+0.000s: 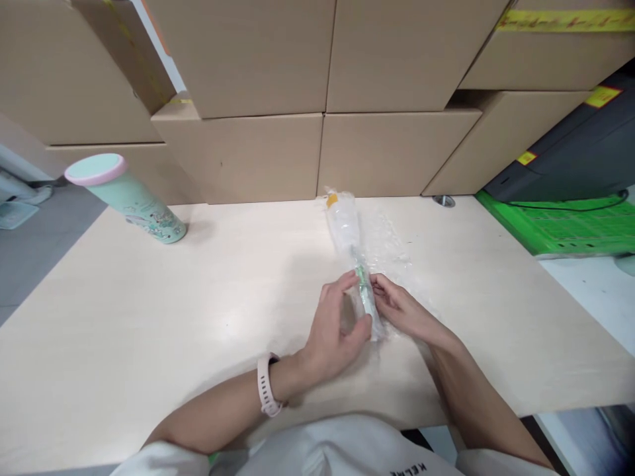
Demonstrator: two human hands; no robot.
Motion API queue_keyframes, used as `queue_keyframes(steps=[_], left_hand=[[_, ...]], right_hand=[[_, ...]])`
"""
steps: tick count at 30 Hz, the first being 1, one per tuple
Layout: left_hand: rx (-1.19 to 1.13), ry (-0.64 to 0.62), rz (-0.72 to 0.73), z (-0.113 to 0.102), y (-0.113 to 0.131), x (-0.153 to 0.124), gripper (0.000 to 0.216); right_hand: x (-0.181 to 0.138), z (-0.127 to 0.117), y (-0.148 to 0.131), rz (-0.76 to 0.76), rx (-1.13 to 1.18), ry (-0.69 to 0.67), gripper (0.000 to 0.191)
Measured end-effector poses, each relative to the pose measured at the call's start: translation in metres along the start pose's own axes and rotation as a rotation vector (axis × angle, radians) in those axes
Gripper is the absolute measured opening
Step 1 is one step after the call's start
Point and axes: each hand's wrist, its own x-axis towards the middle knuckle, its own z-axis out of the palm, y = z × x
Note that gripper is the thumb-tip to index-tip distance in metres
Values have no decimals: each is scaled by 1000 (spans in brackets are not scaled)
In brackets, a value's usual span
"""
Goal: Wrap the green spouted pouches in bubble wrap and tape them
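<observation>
1. Nearest the wearer, a pale wristband circles the left wrist above a light wooden table
2. Left hand: arched, with thumb and fingers spread well apart, their tips meeting the wrapped bundle at two places along its near half
3. Right hand: fingers curled together against the bundle's right side; whether they pinch the wrap cannot be told
4. The bundle lies lengthwise on the table, its near half between the hands, green and white showing through clear plastic; its far end is wider, whitish, with an amber patch
5. Handling, as judged: light, slick and crinkly outside, perhaps stiffer within; contents unclear, so treat as fragile; the slim near part suits a gentle two-sided grip, whereas the far end may crush
6. Loose clear film spreads just right of the bundle
7. Farther off, a mint tumbler stands at left, and cardboard boxes are stacked along the table's back edge
</observation>
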Motion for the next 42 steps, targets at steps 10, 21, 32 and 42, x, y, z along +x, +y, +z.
queue_keyframes(steps=[10, 21, 32, 42], left_hand=[[878, -335, 445, 14, -35, -1, 81], [1046, -381, 396, 16, -34, 3, 60], [1080, -357, 280, 41, -22, 18, 60], [1099, -402, 300, 46, -26, 11, 76]], right_hand=[[10, 16, 21, 121, -222, 80, 12], [-7, -13, 9, 40, -630, 52, 16], [-12, -28, 10, 78, -338, -47, 15], [-17, -50, 19, 380, -750, 318, 44]])
